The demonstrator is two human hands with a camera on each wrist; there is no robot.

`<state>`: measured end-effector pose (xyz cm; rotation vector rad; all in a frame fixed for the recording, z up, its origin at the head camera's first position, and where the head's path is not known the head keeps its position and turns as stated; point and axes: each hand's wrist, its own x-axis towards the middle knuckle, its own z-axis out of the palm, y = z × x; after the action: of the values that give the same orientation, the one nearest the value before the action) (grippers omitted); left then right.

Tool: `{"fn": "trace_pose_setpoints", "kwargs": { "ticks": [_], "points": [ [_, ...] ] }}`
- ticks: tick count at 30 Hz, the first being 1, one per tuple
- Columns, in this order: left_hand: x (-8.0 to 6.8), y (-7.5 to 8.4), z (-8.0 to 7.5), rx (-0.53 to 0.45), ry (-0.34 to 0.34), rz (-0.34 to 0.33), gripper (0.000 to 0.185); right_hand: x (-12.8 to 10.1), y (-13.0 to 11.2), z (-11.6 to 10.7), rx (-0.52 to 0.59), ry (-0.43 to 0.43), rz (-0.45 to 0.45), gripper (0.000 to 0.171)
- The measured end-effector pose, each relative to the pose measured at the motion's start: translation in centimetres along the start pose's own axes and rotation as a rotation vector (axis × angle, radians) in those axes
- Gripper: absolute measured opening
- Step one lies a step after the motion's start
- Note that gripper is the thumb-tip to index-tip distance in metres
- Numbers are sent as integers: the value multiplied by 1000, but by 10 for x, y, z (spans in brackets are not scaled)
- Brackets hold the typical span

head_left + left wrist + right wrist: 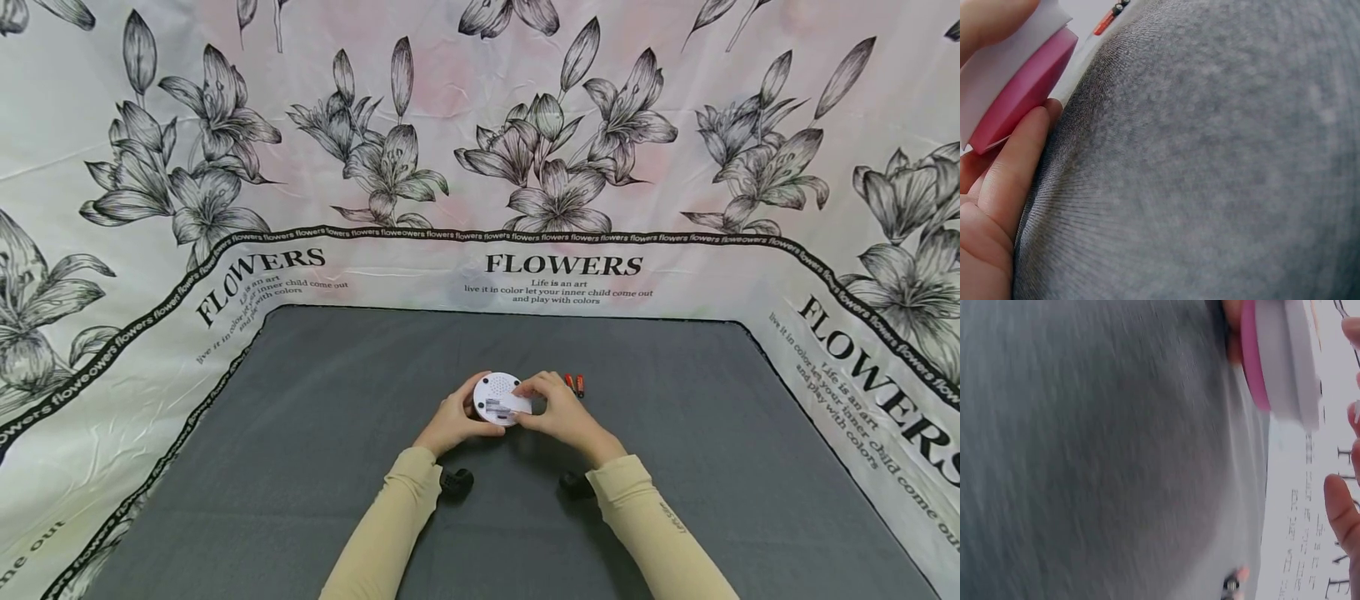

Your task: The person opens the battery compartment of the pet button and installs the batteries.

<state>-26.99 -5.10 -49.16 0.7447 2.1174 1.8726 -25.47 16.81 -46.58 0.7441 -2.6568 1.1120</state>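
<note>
A round white device (497, 383) is held above the grey cloth, its underside facing up, with speaker holes, small dark feet and an uncovered battery compartment. Both wrist views show a pink band (1032, 87) around its far face. My left hand (452, 423) grips it by the left edge, thumb at the near side and fingers behind. At the right edge my right hand (564, 414) pinches a small white battery cover (520, 404) between thumb and fingertips. In the right wrist view the right fingers (1342, 512) stand apart from the device's body, the cover mostly out of frame.
Two red and black batteries (574, 385) lie on the grey cloth (675, 467) just beyond the right hand. Black wrist-camera parts (456, 484) sit below the sleeves. A white flower-printed curtain (555, 292) borders the cloth at the back and sides.
</note>
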Motion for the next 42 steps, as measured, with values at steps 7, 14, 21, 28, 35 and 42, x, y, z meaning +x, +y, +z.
{"fn": "trace_pose_setpoints", "kwargs": {
  "ticks": [7,14,21,28,35,42],
  "points": [
    [1,-2,0,-19,25,-5,90,-6,25,-19,-40,102,80,29],
    [1,-2,0,-39,27,24,91,-16,52,-37,-85,154,183,29],
    [1,-4,-1,-47,20,25,92,-28,70,-51,-185,156,274,31],
    [1,-5,-2,-54,20,0,93,-39,81,-58,-224,121,398,33],
    [0,-3,-2,-53,19,4,92,-44,88,-63,-232,120,432,32],
    [1,-2,-1,-49,17,1,91,-42,88,-66,-227,62,482,32]
  ]
}}
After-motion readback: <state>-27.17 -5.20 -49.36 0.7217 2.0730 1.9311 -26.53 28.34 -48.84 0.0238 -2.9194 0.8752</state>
